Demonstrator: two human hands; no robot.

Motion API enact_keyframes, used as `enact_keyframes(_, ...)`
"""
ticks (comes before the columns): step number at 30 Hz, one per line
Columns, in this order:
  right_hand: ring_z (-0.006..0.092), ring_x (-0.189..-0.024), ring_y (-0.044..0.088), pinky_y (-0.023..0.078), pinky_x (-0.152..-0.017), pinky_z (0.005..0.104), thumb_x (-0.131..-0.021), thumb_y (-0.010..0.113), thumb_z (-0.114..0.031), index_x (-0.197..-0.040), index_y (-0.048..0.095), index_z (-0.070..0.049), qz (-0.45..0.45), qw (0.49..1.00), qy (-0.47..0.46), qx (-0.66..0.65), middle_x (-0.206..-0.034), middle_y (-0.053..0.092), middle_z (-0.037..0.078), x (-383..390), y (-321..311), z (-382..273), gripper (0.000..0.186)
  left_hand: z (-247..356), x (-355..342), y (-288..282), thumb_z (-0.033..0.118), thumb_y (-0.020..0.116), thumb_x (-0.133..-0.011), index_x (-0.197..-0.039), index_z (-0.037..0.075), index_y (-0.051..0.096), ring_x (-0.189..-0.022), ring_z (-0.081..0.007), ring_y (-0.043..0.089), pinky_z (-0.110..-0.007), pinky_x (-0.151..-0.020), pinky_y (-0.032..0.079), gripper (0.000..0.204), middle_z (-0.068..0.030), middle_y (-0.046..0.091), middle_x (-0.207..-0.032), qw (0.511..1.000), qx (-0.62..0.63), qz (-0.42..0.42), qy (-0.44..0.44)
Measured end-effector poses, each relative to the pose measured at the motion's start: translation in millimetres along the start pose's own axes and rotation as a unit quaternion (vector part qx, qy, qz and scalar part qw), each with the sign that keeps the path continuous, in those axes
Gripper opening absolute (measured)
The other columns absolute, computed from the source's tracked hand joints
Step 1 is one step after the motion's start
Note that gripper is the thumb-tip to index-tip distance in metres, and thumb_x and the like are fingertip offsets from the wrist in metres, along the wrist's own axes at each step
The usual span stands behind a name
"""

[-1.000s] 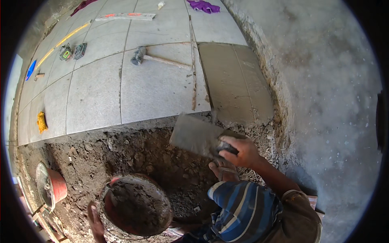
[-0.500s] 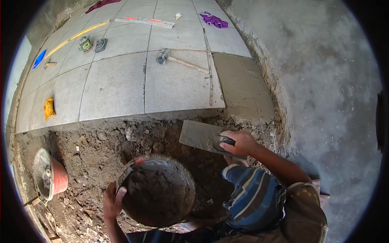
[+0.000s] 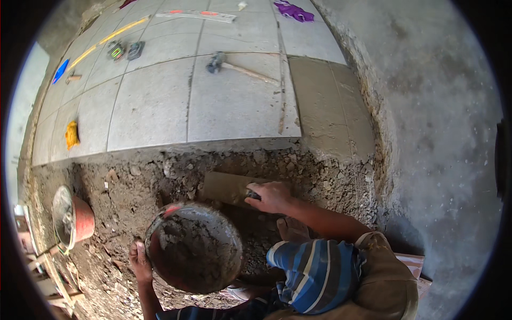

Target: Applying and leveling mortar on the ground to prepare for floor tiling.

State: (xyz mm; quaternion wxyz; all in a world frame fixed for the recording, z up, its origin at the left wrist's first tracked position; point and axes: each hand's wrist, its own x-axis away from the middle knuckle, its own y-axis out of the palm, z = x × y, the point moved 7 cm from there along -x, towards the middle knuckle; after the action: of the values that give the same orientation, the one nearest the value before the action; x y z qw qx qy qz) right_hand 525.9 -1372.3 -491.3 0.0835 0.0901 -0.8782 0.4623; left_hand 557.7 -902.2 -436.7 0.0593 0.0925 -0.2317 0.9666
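Note:
My left hand (image 3: 140, 261) grips the left rim of a round, mud-caked basin (image 3: 234, 234), which is tilted and has wet grey mortar (image 3: 200, 248) inside. In my right hand (image 3: 272, 196) is the dark handle of a rectangular plastering trowel (image 3: 226, 188). Its flat blade reaches left, just above the basin's far rim and over the rough soil. At the right end of the tiles lies a smoothed bed of grey mortar (image 3: 333, 106), its surface scored by a thin line.
Pale tiles (image 3: 149, 112) end at a raised edge beyond the soil. On them lie a mallet (image 3: 240, 68), a yellow level (image 3: 109, 38), a straightedge (image 3: 197, 15), a purple cloth (image 3: 294, 12) and an orange sponge (image 3: 72, 135). A red bucket (image 3: 82, 218) stands left; a concrete wall (image 3: 437, 133) rises right.
My right hand has brought the trowel left and nearer, from beside the mortar bed toward the basin. My left hand still holds the rim, and the basin sits slightly farther left in view.

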Motion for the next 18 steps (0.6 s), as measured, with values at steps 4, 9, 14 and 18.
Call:
enact_keyframes(4,0.0401,-0.093,0.068,0.054,-0.081,0.0509,-0.091,0.061,-0.048,-0.122,0.061,-0.004,-0.031,0.998,-0.003,-0.053,-0.096,0.071,0.022,-13.6,17.2,12.7,0.054,-13.6,-1.2,4.7,0.035,0.047,-0.106,-0.111,0.003,0.059,-0.098,-0.0151,0.055,-0.031,-0.090,0.046,0.034,-0.0067,0.061,-0.108,0.989,0.121,-0.041,-0.077)
enact_keyframes(9,0.0417,-0.086,0.069,0.054,-0.075,0.0527,-0.090,0.062,-0.046,-0.121,0.061,-0.003,-0.010,0.994,-0.031,-0.103,-0.088,0.070,0.023,-24.7,23.3,15.8,0.053,-26.9,1.5,-2.8,0.044,0.046,-0.105,-0.127,0.000,0.055,-0.114,-0.0221,0.058,-0.036,-0.101,0.045,0.051,-0.0127,0.061,-0.126,0.975,0.170,-0.038,-0.140)
enact_keyframes(14,0.0414,-0.084,0.068,0.053,-0.073,0.0529,-0.089,0.063,-0.046,-0.121,0.062,-0.002,-0.027,0.994,-0.019,-0.100,-0.086,0.070,0.021,-24.1,29.4,21.1,0.054,-56.5,6.4,-20.0,0.053,0.038,-0.104,-0.148,-0.004,0.034,-0.133,-0.0295,0.046,-0.042,-0.110,0.040,0.072,-0.0181,0.042,-0.149,0.969,0.153,-0.030,-0.189)
enact_keyframes(18,0.0409,-0.083,0.069,0.054,-0.072,0.0523,-0.088,0.064,-0.044,-0.121,0.062,-0.001,-0.015,0.993,-0.029,-0.112,-0.085,0.070,0.021,-24.1,29.8,22.2,0.055,-81.8,4.9,-37.2,0.051,0.040,-0.105,-0.152,0.001,0.025,-0.136,-0.0289,0.044,-0.044,-0.111,0.039,0.070,-0.0172,0.039,-0.151,0.961,0.153,-0.036,-0.226)
